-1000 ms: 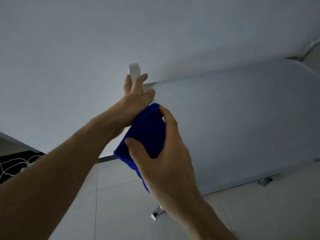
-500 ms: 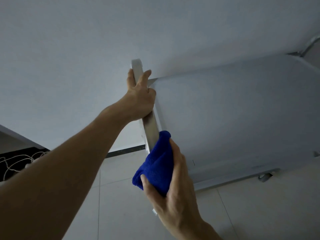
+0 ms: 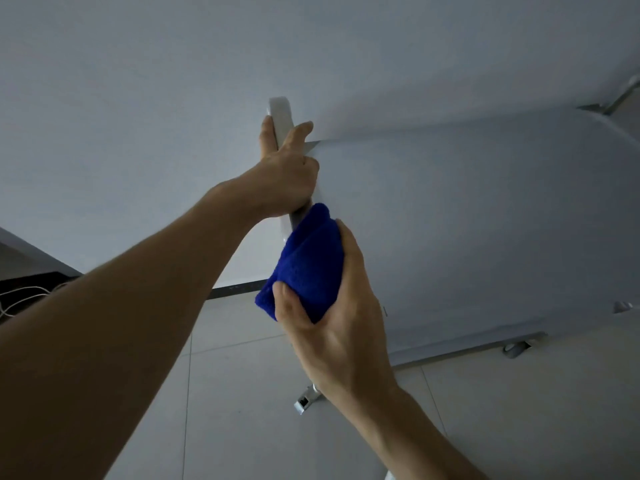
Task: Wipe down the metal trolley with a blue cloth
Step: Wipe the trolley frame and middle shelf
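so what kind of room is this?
Hard to say; likely a plain indoor utility or work room. Pale tiled floor, bare white wall with a dark skirting strip, and a metal trolley on castors.

The floor [image 3: 242, 427], laid in pale tiles with thin grout lines, is carrying the metal trolley [image 3: 485, 237]. A trolley foot [image 3: 304, 401] is resting on a tile near the bottom centre; another foot [image 3: 516, 349] is standing toward the right edge.
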The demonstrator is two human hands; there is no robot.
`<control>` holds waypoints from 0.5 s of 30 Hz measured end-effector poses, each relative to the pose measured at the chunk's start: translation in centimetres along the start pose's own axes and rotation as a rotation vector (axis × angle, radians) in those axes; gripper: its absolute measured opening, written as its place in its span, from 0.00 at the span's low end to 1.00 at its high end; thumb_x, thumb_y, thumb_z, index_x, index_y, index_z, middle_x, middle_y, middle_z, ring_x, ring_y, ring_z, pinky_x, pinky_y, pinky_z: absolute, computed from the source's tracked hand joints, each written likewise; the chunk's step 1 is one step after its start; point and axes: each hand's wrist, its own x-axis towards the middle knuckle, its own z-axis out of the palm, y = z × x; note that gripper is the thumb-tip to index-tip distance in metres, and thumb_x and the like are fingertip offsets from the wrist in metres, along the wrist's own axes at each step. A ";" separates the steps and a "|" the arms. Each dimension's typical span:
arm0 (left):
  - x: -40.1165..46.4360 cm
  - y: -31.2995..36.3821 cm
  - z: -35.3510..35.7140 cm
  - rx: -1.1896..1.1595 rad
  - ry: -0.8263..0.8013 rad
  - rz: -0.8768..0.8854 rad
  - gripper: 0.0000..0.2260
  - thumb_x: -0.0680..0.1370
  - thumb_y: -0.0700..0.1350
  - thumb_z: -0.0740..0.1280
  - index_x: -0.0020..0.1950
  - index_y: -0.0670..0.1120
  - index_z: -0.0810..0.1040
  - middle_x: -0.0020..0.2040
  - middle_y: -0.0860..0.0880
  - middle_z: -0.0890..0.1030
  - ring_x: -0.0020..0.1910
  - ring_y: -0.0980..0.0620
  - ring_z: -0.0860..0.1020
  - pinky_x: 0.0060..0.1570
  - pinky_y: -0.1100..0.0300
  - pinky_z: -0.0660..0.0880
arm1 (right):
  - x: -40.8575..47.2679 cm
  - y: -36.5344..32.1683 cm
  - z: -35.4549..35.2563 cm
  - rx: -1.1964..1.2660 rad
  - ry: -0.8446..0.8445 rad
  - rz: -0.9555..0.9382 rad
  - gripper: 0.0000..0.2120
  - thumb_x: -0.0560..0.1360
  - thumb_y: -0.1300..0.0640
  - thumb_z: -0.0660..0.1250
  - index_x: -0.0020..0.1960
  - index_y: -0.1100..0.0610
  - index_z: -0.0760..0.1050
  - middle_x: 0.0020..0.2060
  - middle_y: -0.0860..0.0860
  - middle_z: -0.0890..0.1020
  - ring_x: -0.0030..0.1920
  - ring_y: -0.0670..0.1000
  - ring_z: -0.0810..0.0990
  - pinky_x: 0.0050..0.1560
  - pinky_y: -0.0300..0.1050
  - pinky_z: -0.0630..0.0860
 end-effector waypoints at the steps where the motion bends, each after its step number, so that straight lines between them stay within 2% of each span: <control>1: 0.0 0.1 0.1 0.005 0.001 0.004 0.25 0.81 0.41 0.51 0.77 0.54 0.53 0.78 0.45 0.36 0.72 0.40 0.60 0.62 0.59 0.62 | -0.8 0.9 0.0 -0.024 -0.004 -0.054 0.40 0.72 0.40 0.67 0.77 0.46 0.52 0.68 0.47 0.74 0.58 0.48 0.80 0.53 0.40 0.81; 3: 0.0 0.1 0.1 0.003 0.019 0.010 0.25 0.81 0.41 0.51 0.77 0.54 0.54 0.77 0.44 0.37 0.70 0.41 0.61 0.60 0.61 0.60 | -2.1 2.1 -0.2 -0.027 -0.007 -0.121 0.40 0.74 0.41 0.68 0.78 0.49 0.50 0.70 0.50 0.72 0.60 0.51 0.80 0.56 0.47 0.81; 5: -0.1 0.2 0.2 -0.004 0.047 0.027 0.24 0.81 0.40 0.51 0.77 0.52 0.56 0.78 0.43 0.39 0.74 0.41 0.56 0.62 0.61 0.59 | -3.4 3.2 -0.2 -0.084 -0.004 -0.159 0.39 0.75 0.43 0.68 0.76 0.55 0.52 0.70 0.57 0.73 0.64 0.56 0.79 0.59 0.55 0.80; 7: -0.5 0.4 0.4 -0.017 0.100 0.042 0.24 0.81 0.40 0.52 0.77 0.50 0.56 0.79 0.44 0.44 0.76 0.40 0.51 0.69 0.55 0.58 | -4.1 4.1 -0.3 -0.194 -0.027 -0.173 0.40 0.73 0.46 0.73 0.75 0.59 0.56 0.69 0.59 0.73 0.65 0.59 0.78 0.60 0.59 0.79; 8: -0.7 0.5 0.5 -0.033 0.131 0.045 0.24 0.81 0.40 0.52 0.78 0.50 0.57 0.79 0.45 0.45 0.77 0.41 0.51 0.71 0.52 0.57 | -4.0 4.3 -0.6 -0.186 -0.096 -0.109 0.41 0.71 0.49 0.76 0.76 0.56 0.57 0.70 0.58 0.71 0.67 0.59 0.76 0.63 0.60 0.77; 9: -1.0 0.6 0.5 -0.060 0.155 0.049 0.24 0.81 0.41 0.52 0.78 0.50 0.57 0.79 0.45 0.46 0.77 0.42 0.52 0.72 0.52 0.57 | -3.5 4.1 -0.9 -0.129 -0.201 0.001 0.44 0.70 0.52 0.78 0.75 0.50 0.53 0.72 0.55 0.68 0.70 0.57 0.73 0.68 0.57 0.73; 11: -1.6 0.7 0.5 -0.166 0.180 0.055 0.22 0.82 0.45 0.54 0.77 0.52 0.58 0.79 0.46 0.48 0.76 0.46 0.56 0.70 0.56 0.58 | -3.2 4.3 -2.3 0.059 -0.421 0.128 0.45 0.71 0.55 0.77 0.71 0.46 0.46 0.76 0.48 0.61 0.75 0.48 0.66 0.75 0.44 0.64; 13: -2.6 0.4 0.4 -0.351 0.207 0.030 0.22 0.82 0.52 0.55 0.77 0.55 0.57 0.77 0.50 0.55 0.70 0.52 0.64 0.64 0.60 0.64 | -3.2 5.0 -4.1 0.204 -0.482 0.089 0.42 0.74 0.54 0.74 0.76 0.46 0.50 0.77 0.44 0.63 0.75 0.43 0.65 0.74 0.38 0.62; 15: -4.4 -0.2 0.4 -0.575 0.240 -0.034 0.22 0.82 0.57 0.55 0.75 0.58 0.58 0.71 0.52 0.64 0.61 0.57 0.72 0.56 0.62 0.70 | -2.7 4.8 -5.9 0.342 -0.478 0.076 0.34 0.77 0.47 0.69 0.78 0.43 0.57 0.74 0.46 0.71 0.72 0.47 0.70 0.71 0.41 0.67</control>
